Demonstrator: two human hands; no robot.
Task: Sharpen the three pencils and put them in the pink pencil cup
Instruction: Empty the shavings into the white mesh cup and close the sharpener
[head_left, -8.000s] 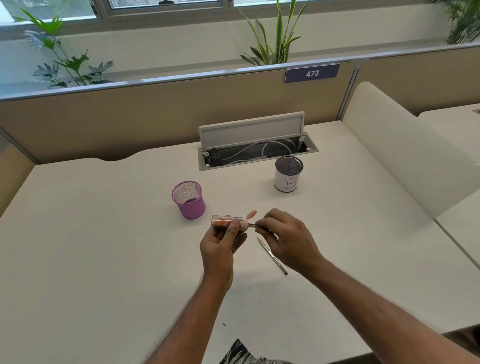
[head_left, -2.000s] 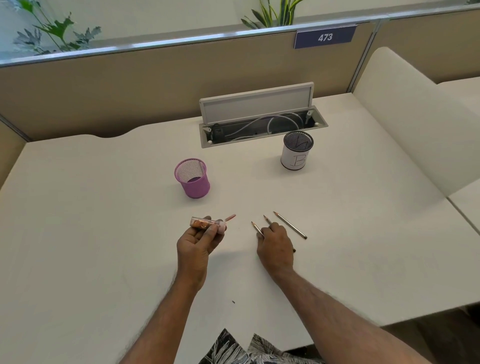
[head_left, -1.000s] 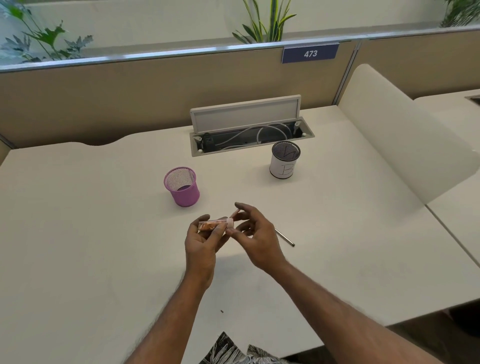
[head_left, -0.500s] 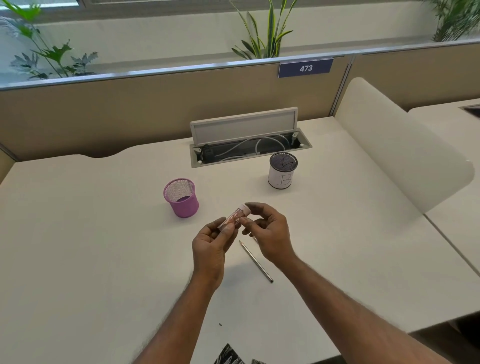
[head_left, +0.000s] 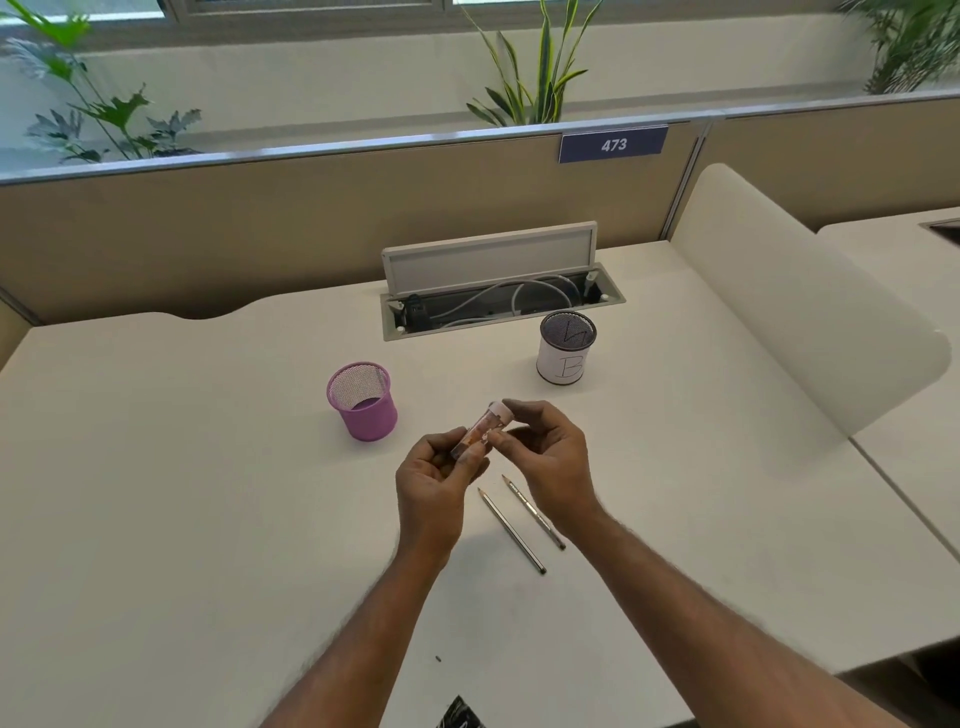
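Note:
My left hand (head_left: 434, 480) grips the lower end of a clear tube sharpener (head_left: 479, 430) with shavings inside and a pale pink cap. The tube tilts up and away from me. My right hand (head_left: 548, 457) pinches its capped upper end between forefinger and thumb. Two grey pencils lie side by side on the desk just below my hands, the left pencil (head_left: 511, 530) and the right pencil (head_left: 535, 514), points facing away. A third pencil is not visible. The pink mesh pencil cup (head_left: 363, 402) stands upright to the left beyond my hands, nothing showing above its rim.
A white cup marked B (head_left: 566, 351) stands at the back right. Behind it is an open cable tray (head_left: 498, 306) with its lid raised. A beige partition runs along the back of the desk, and a curved white divider (head_left: 789, 312) bounds the right side.
My right hand left the pencils on the desk and came up to the sharpener's cap. The sharpener turned from level to tilted upward.

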